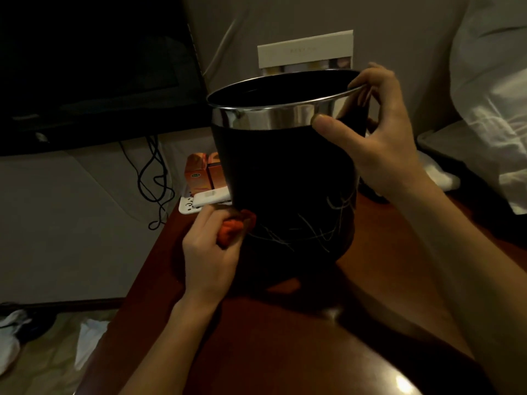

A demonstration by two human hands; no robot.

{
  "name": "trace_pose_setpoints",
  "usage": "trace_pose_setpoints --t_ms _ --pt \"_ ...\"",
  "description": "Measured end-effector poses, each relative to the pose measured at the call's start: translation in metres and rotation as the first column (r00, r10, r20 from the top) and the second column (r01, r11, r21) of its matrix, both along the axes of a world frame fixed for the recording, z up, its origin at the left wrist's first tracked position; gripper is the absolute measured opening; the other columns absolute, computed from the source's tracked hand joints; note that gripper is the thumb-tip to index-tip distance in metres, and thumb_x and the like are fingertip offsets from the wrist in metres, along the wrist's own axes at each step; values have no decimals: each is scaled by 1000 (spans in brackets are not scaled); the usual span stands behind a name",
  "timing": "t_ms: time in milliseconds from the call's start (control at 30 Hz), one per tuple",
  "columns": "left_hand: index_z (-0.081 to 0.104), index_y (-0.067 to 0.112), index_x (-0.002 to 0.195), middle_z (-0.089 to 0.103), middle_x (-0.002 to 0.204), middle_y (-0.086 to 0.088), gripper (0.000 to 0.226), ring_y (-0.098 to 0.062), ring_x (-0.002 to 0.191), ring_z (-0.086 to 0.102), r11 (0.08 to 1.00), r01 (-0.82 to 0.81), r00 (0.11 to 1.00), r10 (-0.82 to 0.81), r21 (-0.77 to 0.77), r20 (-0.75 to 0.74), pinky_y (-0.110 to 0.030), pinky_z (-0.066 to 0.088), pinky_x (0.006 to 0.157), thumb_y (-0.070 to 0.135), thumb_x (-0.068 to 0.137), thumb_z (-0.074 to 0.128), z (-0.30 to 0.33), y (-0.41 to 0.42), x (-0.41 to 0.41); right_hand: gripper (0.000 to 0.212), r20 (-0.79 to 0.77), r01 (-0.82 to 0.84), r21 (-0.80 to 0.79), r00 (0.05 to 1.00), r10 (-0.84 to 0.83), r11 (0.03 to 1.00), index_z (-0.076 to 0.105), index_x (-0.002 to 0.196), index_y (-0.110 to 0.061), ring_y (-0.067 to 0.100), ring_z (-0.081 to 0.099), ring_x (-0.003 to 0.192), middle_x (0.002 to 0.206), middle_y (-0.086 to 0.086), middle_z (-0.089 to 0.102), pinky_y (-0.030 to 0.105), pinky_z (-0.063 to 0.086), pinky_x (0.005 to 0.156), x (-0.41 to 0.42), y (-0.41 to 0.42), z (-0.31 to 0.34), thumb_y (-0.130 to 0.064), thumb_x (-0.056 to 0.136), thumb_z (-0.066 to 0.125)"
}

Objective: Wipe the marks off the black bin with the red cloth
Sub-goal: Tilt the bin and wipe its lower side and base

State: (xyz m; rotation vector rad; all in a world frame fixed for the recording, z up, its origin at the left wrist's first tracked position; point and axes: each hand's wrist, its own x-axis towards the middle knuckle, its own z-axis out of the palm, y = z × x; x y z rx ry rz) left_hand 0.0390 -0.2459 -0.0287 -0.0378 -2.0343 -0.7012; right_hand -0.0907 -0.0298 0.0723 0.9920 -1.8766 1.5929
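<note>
The black bin with a shiny metal rim band stands on a dark red-brown table, tilted slightly toward me. Pale scribbled marks cross its lower front wall. My right hand grips the rim at the right, thumb on the metal band and fingers over the edge. My left hand holds the bunched red cloth and presses it against the bin's lower left side, just left of the marks.
Orange boxes and a white flat item lie behind the bin on the left. Black cables hang beside a dark screen. A white card leans on the wall. White bedding fills the right.
</note>
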Motion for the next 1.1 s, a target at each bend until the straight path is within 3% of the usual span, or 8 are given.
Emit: trace_pose_setpoints --t_ms 133,267,367,467,633,800,933,1100 --pt "67 9 102 61 109 6 21 4 102 57 996 14 999 -18 93 50 -15 47 88 22 85 69 -9 0 -2 55 -82 50 -12 995 -51 999 43 104 -39 17 48 120 129 -12 38 25 48 97 11 -2 5 -71 71 71" --pt "67 13 102 59 108 13 19 8 102 56 991 4 999 -11 135 48 -13 45 88 21 85 69 -8 1 -3 56 -78 91 -14 993 -92 996 50 111 -26 8 41 129 138 -6 37 13 41 99 9 -1 2 -64 76 71" --pt "68 9 102 62 111 0 21 -1 102 58 999 41 997 -41 7 69 -14 47 90 11 82 73 -8 11 -1 53 -72 89 -12 993 -89 996 47 108 -36 18 46 128 136 -8 42 28 46 103 7 0 2 -69 74 71" --pt "67 6 104 61 114 -1 24 -4 107 56 991 73 994 -62 -116 94 -12 44 95 7 81 73 -9 9 -2 61 -92 109 20 990 -106 994 49 107 -28 25 50 123 129 -3 48 45 47 102 5 3 5 -74 73 70" --pt "66 10 110 55 117 9 25 3 110 51 1000 -13 990 16 -22 139 -22 48 96 10 85 69 -10 -10 -5 73 -88 135 76 988 -128 988 52 108 -19 26 51 118 124 3 52 45 48 98 6 6 9 -80 70 66" --pt "67 6 104 59 111 3 22 2 104 55 993 82 994 -76 -81 73 -10 43 91 8 83 71 -7 9 -5 65 -105 126 78 988 -118 989 50 105 -25 28 55 112 119 3 53 52 50 94 3 7 9 -78 72 67" --pt "67 8 102 61 108 3 24 10 104 54 999 34 995 -32 -21 90 -7 41 90 1 81 74 -9 -1 -7 63 -113 143 80 985 -133 987 50 104 -24 26 53 112 115 -4 50 49 50 94 4 6 10 -76 73 68" --pt "68 7 101 63 103 1 21 1 96 58 997 62 997 -59 -45 53 -10 45 84 4 81 74 -2 10 -6 59 -102 156 77 984 -148 985 50 102 -23 23 52 112 114 -6 49 32 47 92 8 5 11 -70 73 70"
